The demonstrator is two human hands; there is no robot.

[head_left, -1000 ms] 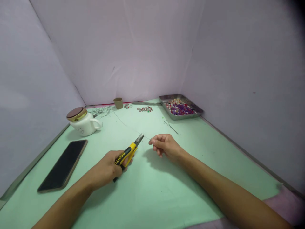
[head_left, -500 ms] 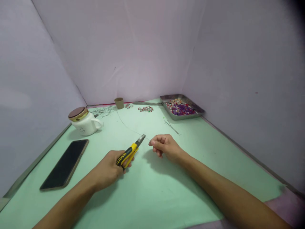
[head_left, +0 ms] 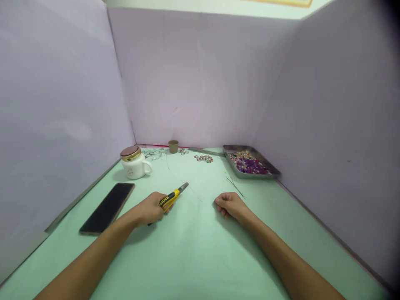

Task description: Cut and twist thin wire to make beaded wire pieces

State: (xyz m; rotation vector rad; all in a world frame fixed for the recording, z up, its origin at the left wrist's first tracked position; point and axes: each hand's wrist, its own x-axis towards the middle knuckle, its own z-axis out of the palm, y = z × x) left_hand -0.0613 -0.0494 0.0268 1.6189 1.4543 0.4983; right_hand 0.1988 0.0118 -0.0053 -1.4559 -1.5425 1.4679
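Note:
My left hand [head_left: 152, 209] is wrapped round the yellow and black pliers [head_left: 170, 199], whose metal jaws point up and to the right. A thin wire [head_left: 195, 194] runs from near the small brown cup past the jaws and fades from sight short of my right hand. To the right, my right hand [head_left: 230, 205] is closed in a pinch just over the green tabletop [head_left: 187, 258]. Whatever lies between its fingertips is too small to make out. Beyond it lie a few short dark wires [head_left: 236, 187].
A black phone [head_left: 108, 208] and a lidded white mug [head_left: 136, 166] stand at the left. At the back are wire scraps [head_left: 153, 153], a brown cup [head_left: 173, 147], beads [head_left: 203, 158] and long wires [head_left: 206, 151]. A metal tray [head_left: 258, 176] holds more beads.
The view has tilted up. My right hand has moved away from the pliers, widening the gap between them. The wire end no longer visibly reaches my right fingertips.

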